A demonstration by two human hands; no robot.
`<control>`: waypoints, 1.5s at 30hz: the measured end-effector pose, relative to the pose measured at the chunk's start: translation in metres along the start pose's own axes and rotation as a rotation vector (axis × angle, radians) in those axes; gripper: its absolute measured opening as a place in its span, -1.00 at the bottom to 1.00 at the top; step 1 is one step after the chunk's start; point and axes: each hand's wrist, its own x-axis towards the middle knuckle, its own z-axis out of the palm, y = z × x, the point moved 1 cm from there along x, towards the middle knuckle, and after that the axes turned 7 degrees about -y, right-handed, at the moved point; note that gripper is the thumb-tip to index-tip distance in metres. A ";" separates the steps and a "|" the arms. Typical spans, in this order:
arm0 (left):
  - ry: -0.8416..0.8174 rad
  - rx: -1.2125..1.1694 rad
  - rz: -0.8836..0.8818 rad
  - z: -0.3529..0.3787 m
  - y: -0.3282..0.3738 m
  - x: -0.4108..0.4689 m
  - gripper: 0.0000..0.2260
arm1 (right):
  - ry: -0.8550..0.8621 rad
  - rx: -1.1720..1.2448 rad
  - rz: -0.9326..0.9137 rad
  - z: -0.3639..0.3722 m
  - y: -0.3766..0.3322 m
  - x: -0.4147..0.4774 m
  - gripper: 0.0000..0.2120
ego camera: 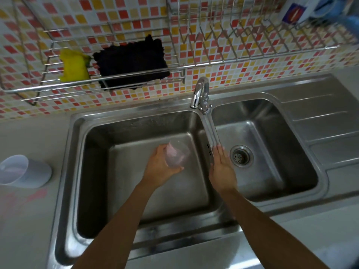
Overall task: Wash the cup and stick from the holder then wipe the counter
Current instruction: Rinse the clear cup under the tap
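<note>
So, head view, one line for each thing:

Cup: a clear cup point(177, 154) with a pink tint is held on its side above the left basin of the sink point(196, 121), its mouth turned to the back wall.
Left hand: the left hand point(162, 167) grips the cup from below and from the left side, fingers wrapped around it.
Right hand: the right hand point(222, 167) is open and flat, holding nothing; its fingertips are at the end of the tap spout point(210, 131), above the wall between the two basins.
Water: I cannot tell if water runs; no clear stream is visible.
Stick: not visible anywhere here.
Holder: a pale round holder point(25, 172) lies tipped on the counter point(33, 136), near the left edge.
Counter: pink stains point(29, 195) are in front of the holder, so wiping is not done.
Cleaning things: a yellow sponge point(73, 66) and a dark cloth point(132, 63) rest in the wall rack point(108, 86), untouched.
Progress: I judge that the cup washing is only beginning; the stick and the counter remain.
</note>
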 end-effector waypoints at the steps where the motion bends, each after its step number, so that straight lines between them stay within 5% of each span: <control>1: -0.016 0.049 -0.002 0.000 -0.002 -0.002 -0.30 | 0.003 -0.011 0.000 0.000 -0.001 -0.001 -0.39; 24: 0.178 1.140 0.263 -0.001 -0.012 -0.005 -0.15 | 0.008 -0.111 -0.001 0.000 -0.005 -0.002 -0.33; 36: 0.234 1.057 0.283 0.001 -0.016 -0.002 -0.17 | 0.021 -0.091 -0.003 0.001 -0.004 -0.001 -0.32; 45: 0.226 0.558 0.041 -0.006 -0.027 -0.037 -0.29 | -0.021 -0.093 -0.006 -0.001 -0.004 -0.002 -0.32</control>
